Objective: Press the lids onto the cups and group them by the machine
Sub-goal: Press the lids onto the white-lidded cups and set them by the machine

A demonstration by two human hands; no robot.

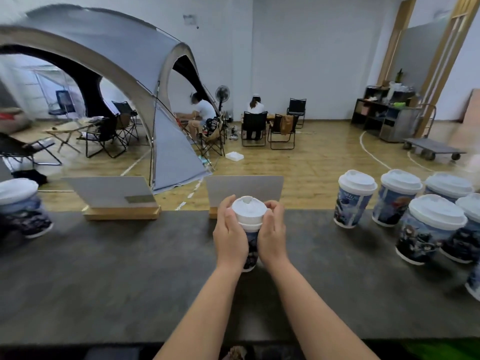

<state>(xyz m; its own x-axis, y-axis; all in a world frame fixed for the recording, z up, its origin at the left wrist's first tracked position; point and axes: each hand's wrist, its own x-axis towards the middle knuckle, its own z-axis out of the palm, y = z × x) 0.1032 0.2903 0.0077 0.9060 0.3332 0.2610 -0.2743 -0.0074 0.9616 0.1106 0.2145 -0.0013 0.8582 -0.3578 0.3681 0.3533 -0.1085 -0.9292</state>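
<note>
Cup point(251, 244) stands centre frame on the dark bench point(104, 268), printed blue-and-dark sleeve, white lid point(248, 208) on top. Lid looks seated high: a second white rim shows just under its skirt, so it reads as not yet snapped down, though blur makes that a judgement.

Left hand point(230, 236) wraps the cup's left side, fingers curled up to the lid edge. Right hand point(272, 237) wraps the right side the same way, fingertips curled at the lid's rim. Both hands hold cup and lid together.

Doing the step well: keep the cup base flat on the bench, press evenly around the rim rather than at 1 point, avoid squeezing the paper wall, check the skirt sits level all round.

At right of frame, a cluster of lidded cups point(354, 198), at least 5, close together. 1 more lidded cup point(19, 206) at the left edge, well apart. No machine can be identified in view.

2 grey sign plates on wooden bases, 1 left of centre point(114, 196), 1 behind the hands point(244, 189).

Writing: cup sleeves carry artwork and some lettering, too blurred to read. No brand legible.
</note>
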